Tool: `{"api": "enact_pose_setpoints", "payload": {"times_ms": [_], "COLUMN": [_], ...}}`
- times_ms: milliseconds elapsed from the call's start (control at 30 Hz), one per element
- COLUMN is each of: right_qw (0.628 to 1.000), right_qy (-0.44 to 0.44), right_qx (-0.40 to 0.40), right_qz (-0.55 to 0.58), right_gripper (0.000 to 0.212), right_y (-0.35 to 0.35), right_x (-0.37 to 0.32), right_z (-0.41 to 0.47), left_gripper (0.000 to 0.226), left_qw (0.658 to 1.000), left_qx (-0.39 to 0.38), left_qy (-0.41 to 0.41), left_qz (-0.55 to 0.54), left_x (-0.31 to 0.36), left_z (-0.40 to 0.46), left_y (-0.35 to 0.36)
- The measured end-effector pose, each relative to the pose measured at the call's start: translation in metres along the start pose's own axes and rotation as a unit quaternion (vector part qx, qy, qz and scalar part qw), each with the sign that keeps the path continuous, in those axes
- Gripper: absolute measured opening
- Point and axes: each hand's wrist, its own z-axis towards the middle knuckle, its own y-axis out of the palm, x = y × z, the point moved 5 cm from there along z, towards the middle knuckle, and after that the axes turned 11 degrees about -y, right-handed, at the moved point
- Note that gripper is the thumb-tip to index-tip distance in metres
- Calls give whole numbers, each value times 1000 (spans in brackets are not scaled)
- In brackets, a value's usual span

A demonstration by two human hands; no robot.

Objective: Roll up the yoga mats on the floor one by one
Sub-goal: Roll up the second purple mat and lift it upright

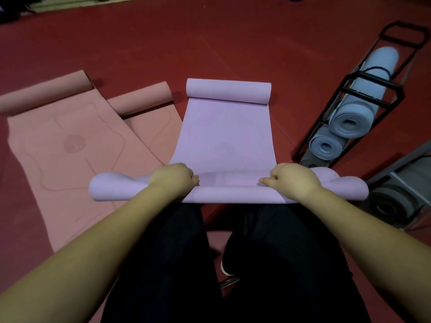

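Head view is showing one purple mat (224,136) lying on the red floor (233,43), left hand (173,177) and right hand (292,179) curling fingers around its near rolled edge; two pink mats (70,145) are lying beside it.

The purple yoga mat (225,134) appears as soft, flexible foam with a matt, finely textured face; it bends without creasing. The two pink yoga mats (67,145) show the same matt foam finish, with faint printed line markings. The floor (210,43) is a red, smooth, low-sheen sheet surface with visible seams. The storage rack (373,89) is black-painted metal bar. The rolled blue mats (352,122) show layered matt foam at their ends.
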Motion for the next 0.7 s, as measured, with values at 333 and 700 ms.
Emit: {"api": "enact_pose_setpoints", "payload": {"times_ms": [333, 700], "right_qw": [999, 999], "right_qy": [22, 28], "right_qx": [-12, 35], "right_qz": [-33, 30], "right_gripper": [50, 62], "right_y": [-7, -13], "right_x": [7, 7], "right_z": [10, 9], "left_gripper": [48, 45], "left_qw": [963, 967], "left_qx": [261, 245], "left_qy": [60, 74], "left_qz": [-9, -19], "left_x": [1, -12], "left_z": [-37, -44], "left_y": [-24, 10]}}
